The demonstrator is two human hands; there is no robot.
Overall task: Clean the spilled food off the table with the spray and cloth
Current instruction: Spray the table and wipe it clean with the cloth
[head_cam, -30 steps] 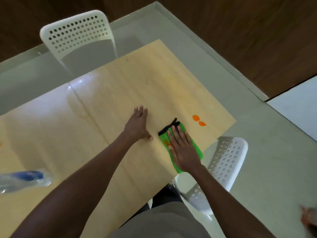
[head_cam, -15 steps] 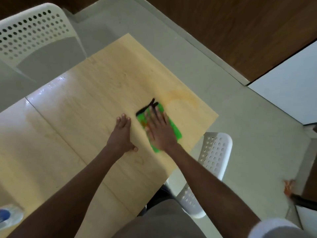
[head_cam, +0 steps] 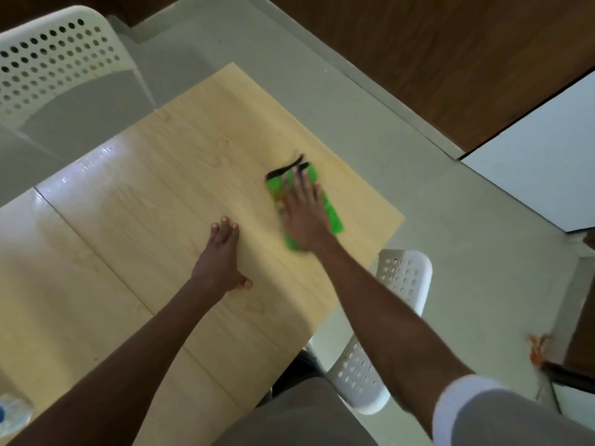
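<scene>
Pale wood-grain table (head_cam: 180, 175) w/ glossy sheen, green cloth (head_cam: 333, 217) soft-looking, white perforated plastic chairs (head_cam: 402, 278)

a white perforated chair (head_cam: 61, 69) stands beyond my table's far edge, another chair (head_cam: 383, 336) tucked beside me, grey floor (head_cam: 467, 239) around.

The place looks like a home dining area. A light wooden desk (head_cam: 199, 175) with a glossy top fills the middle, with a white perforated plastic chair (head_cam: 58, 66) at 10 o'clock and another chair (head_cam: 399, 284) tucked in at 5 o'clock. Pale floor tiles (head_cam: 450, 226) run to dark wood wall panelling (head_cam: 450, 53) at 1 o'clock.
</scene>
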